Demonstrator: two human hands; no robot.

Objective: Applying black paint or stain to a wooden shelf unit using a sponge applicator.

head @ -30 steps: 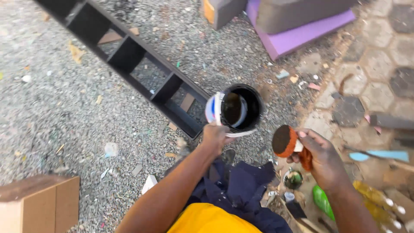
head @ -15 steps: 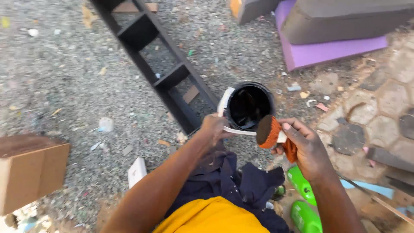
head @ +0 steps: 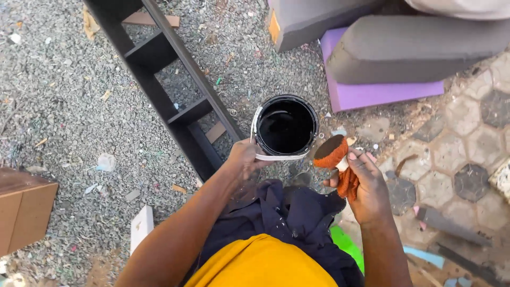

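Gravel underfoot: left hand (head: 243, 159) fingers grip the black bucket (head: 286, 127), right hand (head: 366, 186) clutches an orange sponge (head: 336, 159).

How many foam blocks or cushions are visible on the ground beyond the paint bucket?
3: a grey block at top centre, a long grey cushion at top right, and a purple slab lying under that cushion. More may lie beyond the frame's top edge.

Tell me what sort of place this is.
Probably an outdoor furniture workshop yard: gravel ground with litter, a black-painted shelf frame, grey and purple foam blocks, and an open bucket of black paint.
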